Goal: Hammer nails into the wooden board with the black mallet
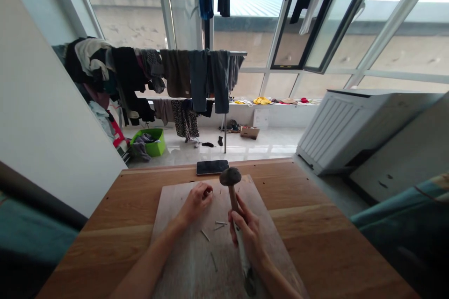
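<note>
My right hand (248, 226) is wrapped round the handle of a hammer (230, 176), whose dark head is raised above the far part of a pale wooden board (189, 261). Near the board's far left side, my left hand (198, 200) rests with its fingers curled together; whatever is between them is too small to make out. Between my forearms lie several loose nails (205, 235) on the board. A few thin nails (220, 191) seem to stand upright close to the hammer head.
Beneath the board is a brown wooden table (308, 233). A phone (212, 167) lies at its far edge. Beyond stand a drying rack with clothes (199, 77), a green basket (156, 142) and a small cardboard box (249, 132). A white cabinet (333, 126) is on the right.
</note>
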`<state>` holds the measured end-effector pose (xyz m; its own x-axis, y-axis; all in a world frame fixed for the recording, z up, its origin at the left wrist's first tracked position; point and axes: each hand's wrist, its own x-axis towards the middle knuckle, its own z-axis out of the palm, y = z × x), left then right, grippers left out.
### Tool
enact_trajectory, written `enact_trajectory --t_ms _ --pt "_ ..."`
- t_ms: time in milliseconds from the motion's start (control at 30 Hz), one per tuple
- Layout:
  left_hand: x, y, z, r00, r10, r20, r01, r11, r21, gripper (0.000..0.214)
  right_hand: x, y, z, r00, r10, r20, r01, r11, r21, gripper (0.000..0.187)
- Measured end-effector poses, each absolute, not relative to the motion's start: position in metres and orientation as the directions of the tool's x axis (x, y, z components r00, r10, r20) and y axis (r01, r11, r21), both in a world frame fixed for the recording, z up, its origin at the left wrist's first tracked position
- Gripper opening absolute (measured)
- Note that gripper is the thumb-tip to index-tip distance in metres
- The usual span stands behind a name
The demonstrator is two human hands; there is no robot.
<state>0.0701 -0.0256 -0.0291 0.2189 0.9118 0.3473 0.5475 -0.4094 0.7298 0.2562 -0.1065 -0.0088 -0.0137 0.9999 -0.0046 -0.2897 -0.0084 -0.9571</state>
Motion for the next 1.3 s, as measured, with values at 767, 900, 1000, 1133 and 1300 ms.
enact_trajectory --t_ms 767,900,1000,1133,1300 --pt "0.070 -0.021 -0.029 0.216 0.918 0.332 0.490 -0.396 0.776 0.014 0.254 -0.111 -0.014 -0.178 0.980 -0.092 -0.210 -0.130 -0.969 0.067" --pt "0.070 -0.021 -0.029 0.210 0.920 0.331 0.477 -0.392 0.787 0.014 0.253 -0.111 -0.012 -0.174 0.983 -0.052 -0.183 -0.084 -0.979 0.063" --pt "0.069 -0.021 -0.029 0.215 0.924 0.316 0.465 -0.382 0.799 0.014 0.252 -0.111 -0.012 -0.168 0.983 -0.079 -0.158 -0.106 -0.982 0.065" --pt "0.069 -0.019 -0.030 0.222 0.929 0.297 0.493 -0.369 0.788 0.013 0.253 -0.110 -0.012 -0.145 0.986 -0.082 -0.157 -0.105 -0.982 0.068" --pt "0.069 -0.022 -0.023 0.179 0.931 0.317 0.567 -0.361 0.740 0.009 0.256 -0.109 -0.006 -0.141 0.986 -0.093 -0.216 -0.123 -0.969 0.069"
